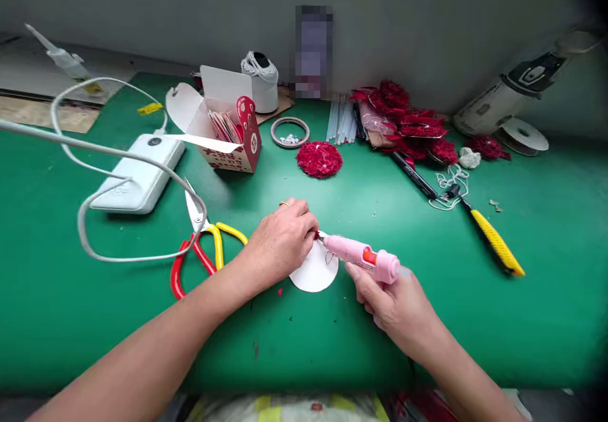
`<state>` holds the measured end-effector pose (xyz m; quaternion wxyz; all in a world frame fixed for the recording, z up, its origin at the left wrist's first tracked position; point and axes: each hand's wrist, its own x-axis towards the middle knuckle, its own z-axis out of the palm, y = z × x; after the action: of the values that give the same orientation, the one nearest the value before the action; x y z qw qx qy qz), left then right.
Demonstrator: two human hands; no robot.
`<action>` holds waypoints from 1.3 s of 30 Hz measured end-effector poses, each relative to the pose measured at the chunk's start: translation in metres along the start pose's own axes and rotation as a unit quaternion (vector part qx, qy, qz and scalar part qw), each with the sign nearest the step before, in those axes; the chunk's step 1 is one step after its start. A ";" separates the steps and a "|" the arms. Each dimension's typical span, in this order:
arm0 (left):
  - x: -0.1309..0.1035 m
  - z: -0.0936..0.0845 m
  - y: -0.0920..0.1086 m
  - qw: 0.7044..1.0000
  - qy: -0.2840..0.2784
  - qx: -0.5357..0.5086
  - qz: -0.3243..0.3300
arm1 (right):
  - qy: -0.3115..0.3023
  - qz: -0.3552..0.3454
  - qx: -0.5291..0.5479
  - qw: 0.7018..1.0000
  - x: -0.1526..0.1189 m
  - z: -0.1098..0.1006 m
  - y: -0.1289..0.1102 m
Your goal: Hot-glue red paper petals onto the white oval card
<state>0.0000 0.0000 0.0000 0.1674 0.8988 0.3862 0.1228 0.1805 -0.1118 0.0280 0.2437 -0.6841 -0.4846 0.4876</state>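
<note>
My right hand (396, 305) grips a pink hot glue gun (354, 252) with an orange part near its rear. The gun's nozzle points left, over the upper part of a white round disc (314, 275) on the green table. My left hand (287, 238) is closed at the disc's upper left edge. A small dark red piece shows between its fingertips, right by the nozzle; its kind is too small to make out. Left of that hand lie scissors (206, 244) with red and yellow handles, blades partly spread.
A white power bank (140, 175) with a looping cable lies at left, beside an opened box (228, 137). Behind are a tape ring (289, 132), glue sticks (341, 118), a red flower disc (319, 159) and red flowers (413, 121). A yellow cutter (496, 241) lies at right.
</note>
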 end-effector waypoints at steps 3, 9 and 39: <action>-0.001 -0.001 0.000 1.000 0.000 0.002 -0.001 | 0.008 -0.009 0.007 1.000 -0.003 0.002 0.003; -0.001 -0.006 0.004 1.000 -0.007 0.006 -0.003 | -0.006 -0.009 0.000 1.000 -0.003 -0.001 0.002; -0.001 -0.015 -0.004 0.996 -0.039 0.030 0.080 | -0.057 0.063 0.061 0.995 0.011 -0.016 -0.006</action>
<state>-0.0085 0.0046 0.0119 0.1450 0.9353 0.3101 0.0894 0.1929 -0.0966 0.0348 0.2259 -0.6681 -0.4230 0.5689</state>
